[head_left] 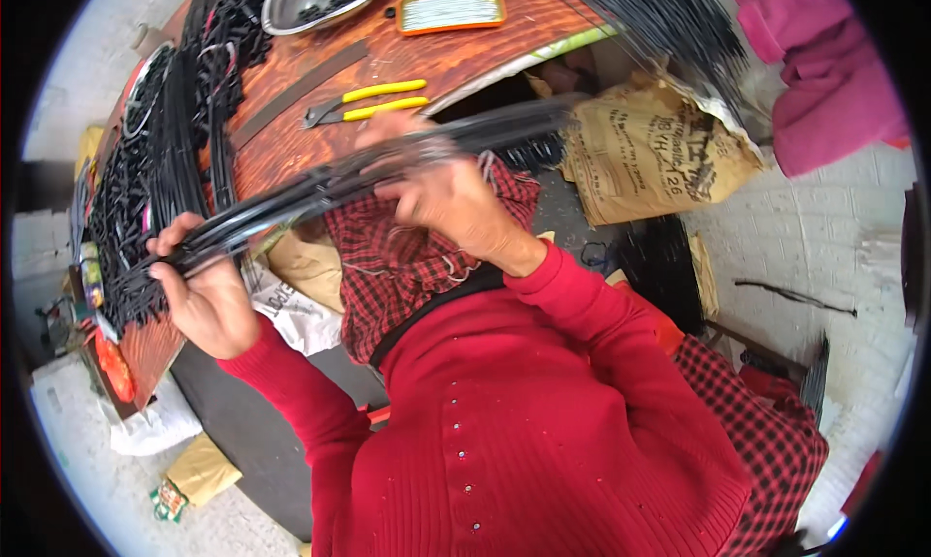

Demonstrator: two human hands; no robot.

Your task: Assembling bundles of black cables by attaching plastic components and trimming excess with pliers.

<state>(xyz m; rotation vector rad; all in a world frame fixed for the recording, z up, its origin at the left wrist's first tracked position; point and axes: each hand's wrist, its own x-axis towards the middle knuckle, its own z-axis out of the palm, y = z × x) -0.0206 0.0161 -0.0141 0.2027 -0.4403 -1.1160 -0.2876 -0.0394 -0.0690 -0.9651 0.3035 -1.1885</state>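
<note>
Both hands clasp one bundle of black rods (320,184): left hand (199,290) in a closed grip at its end, right hand (446,193) wrapped midway, above the wooden surface (456,58) near yellow-handled pliers (369,101).

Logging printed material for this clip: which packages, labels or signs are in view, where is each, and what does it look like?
Brown paper sack: right of the table, crumpled, tan with dark print.
White printed bag: under the table edge, beside the left hand, crumpled.
Small packet: on the floor, lower left, green, red and white.
Orange-rimmed tray: on the table top, rectangular.
</note>
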